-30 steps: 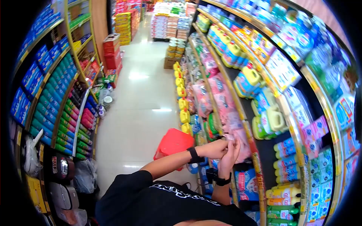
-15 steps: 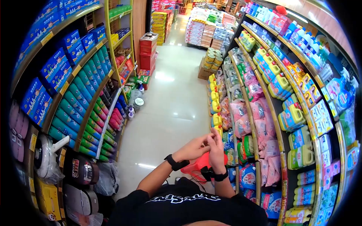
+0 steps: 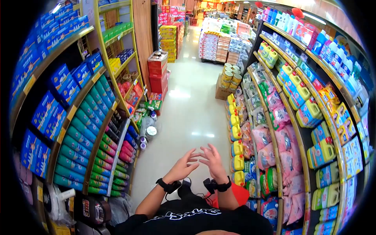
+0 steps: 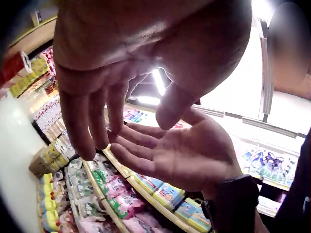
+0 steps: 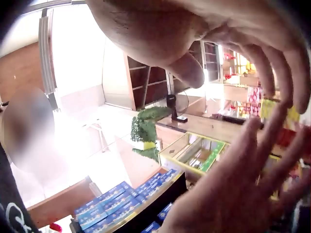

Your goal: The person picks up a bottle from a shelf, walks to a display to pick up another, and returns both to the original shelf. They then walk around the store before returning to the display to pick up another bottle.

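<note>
In the head view both bare hands are raised over the aisle floor, in front of the body. The left hand (image 3: 182,167) has its fingers spread and slightly bent, with nothing in it. Facing it, the right hand (image 3: 213,163) also holds nothing, its fingers spread and pointing up and inward. Their fingertips are close together; whether they touch cannot be told. The left wrist view shows the left hand (image 4: 141,53) large above and the right hand (image 4: 184,155) palm open beyond it. Each wrist wears a black band.
Shelves of blue boxes (image 3: 47,115) and green packs stand on the left. On the right are shelves with yellow bottles (image 3: 237,162), pink bags (image 3: 290,156) and detergent jugs (image 3: 321,152). A red stool-like object (image 3: 239,194) stands beside the right forearm. Tiled floor (image 3: 188,117) runs ahead.
The hands, together at first near the right shelf, have come to the middle of the aisle and moved apart, fingers spreading. The head view has turned towards the right side of the aisle's far end.
</note>
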The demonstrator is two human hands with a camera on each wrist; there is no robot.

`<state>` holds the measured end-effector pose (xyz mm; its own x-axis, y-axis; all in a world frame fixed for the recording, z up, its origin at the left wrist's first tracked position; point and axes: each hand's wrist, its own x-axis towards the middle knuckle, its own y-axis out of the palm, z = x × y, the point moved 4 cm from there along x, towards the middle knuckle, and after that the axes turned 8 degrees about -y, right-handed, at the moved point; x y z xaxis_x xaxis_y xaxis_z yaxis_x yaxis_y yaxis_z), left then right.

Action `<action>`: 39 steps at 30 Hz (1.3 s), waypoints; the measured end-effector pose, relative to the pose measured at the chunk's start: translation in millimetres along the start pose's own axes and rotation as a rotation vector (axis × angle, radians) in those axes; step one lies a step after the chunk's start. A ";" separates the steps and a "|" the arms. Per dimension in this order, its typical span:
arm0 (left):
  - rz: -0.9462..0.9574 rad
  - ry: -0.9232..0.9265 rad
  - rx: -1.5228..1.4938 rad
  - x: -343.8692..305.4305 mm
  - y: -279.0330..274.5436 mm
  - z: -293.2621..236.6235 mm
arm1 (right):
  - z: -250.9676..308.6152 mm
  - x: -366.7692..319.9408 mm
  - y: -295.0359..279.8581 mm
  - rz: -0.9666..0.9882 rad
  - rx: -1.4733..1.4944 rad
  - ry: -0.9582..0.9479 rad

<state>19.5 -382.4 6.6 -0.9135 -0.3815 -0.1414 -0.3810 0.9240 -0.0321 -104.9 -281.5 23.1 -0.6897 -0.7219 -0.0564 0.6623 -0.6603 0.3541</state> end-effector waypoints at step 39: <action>-0.118 -0.104 -0.112 602.0 -388.8 -33.7 | -13.0 645.3 62.9 0.149 -0.429 0.122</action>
<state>-387.1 -972.2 -32.7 -0.8443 -0.4768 -0.2446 -0.5029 0.8626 0.0547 -504.5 -791.6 -3.1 -0.5556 -0.8172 -0.1530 0.8302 -0.5552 -0.0496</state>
